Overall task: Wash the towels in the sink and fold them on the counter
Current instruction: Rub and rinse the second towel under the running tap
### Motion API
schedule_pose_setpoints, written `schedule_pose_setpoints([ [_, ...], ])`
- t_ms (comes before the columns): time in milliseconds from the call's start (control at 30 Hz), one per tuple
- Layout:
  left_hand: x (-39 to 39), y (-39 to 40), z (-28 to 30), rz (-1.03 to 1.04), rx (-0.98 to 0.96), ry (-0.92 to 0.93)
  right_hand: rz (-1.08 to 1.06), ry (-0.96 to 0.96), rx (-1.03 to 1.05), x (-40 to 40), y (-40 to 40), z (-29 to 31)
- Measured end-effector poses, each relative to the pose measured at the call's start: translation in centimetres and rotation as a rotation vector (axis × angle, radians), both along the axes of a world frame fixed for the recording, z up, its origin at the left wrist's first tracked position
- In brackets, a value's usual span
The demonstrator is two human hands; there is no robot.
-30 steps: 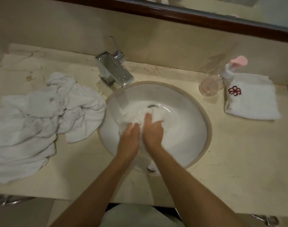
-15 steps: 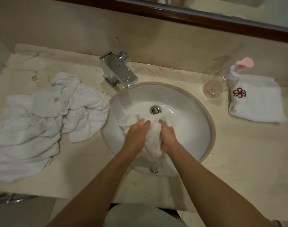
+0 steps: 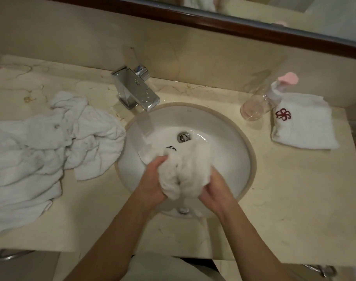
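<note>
My L hand (image 3: 152,179) & R hand (image 3: 217,191) both gripping bunched wet towel (image 3: 185,169) over sink (image 3: 229,138), tap (image 3: 136,88) running, crumpled towels (image 3: 41,149) on bench (image 3: 294,189) left, folded one (image 3: 306,126) right.

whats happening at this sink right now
A person is washing a small white towel in the round sink, gripping it bunched up between the left hand and the right hand above the basin. Water runs from the chrome faucet. A heap of crumpled white towels lies on the counter to the left, and one folded towel with a red emblem sits on the right beside a clear pump bottle.
</note>
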State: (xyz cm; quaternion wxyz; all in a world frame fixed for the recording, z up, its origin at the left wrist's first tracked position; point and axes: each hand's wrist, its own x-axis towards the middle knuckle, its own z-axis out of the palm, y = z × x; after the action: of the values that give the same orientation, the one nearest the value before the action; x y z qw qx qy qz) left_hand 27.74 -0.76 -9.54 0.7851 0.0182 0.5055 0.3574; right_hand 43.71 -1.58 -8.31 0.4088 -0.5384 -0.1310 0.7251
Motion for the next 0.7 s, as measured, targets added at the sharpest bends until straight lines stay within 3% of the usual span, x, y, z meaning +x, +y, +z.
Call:
schedule_pose_setpoints([
  [67, 1.5, -0.5, 0.3, -0.121, 0.083, 0.240, 0.286, -0.459, 0.126, -2.5, 0.3, 0.7],
  [100, 2.3, -0.9, 0.8, -0.131, 0.125, 0.429, 0.328, -0.664, 0.178, -3.5, 0.6, 0.6],
  [167, 3.7, -1.9, 1.8, -0.100, 0.171, 0.571, 0.246, -0.852, 0.129, -4.1, 2.0, -0.7],
  [267, 3.4, -1.2, 1.7, -0.171, 0.219, 0.726, 0.195, -0.781, -0.052, -5.0, 3.5, -2.6],
  [400, 0.5, 2.5, 0.3, -0.088, 0.066, 0.667, 0.417, -0.797, 0.141, -7.2, 2.6, 0.7],
  [500, 2.1, 2.2, 1.6, -0.295, 0.211, 0.800, 0.232, -0.869, -0.081, -5.9, 6.6, -1.3],
  [567, 2.6, 2.1, 2.8, -0.343, 0.250, 0.887, 0.180, -0.804, -0.185, -5.6, 7.7, -2.6],
  [700, 0.7, 3.9, 2.3, -0.363, 0.173, 0.826, 0.348, -0.873, 0.132, -8.1, 4.5, -0.3],
])
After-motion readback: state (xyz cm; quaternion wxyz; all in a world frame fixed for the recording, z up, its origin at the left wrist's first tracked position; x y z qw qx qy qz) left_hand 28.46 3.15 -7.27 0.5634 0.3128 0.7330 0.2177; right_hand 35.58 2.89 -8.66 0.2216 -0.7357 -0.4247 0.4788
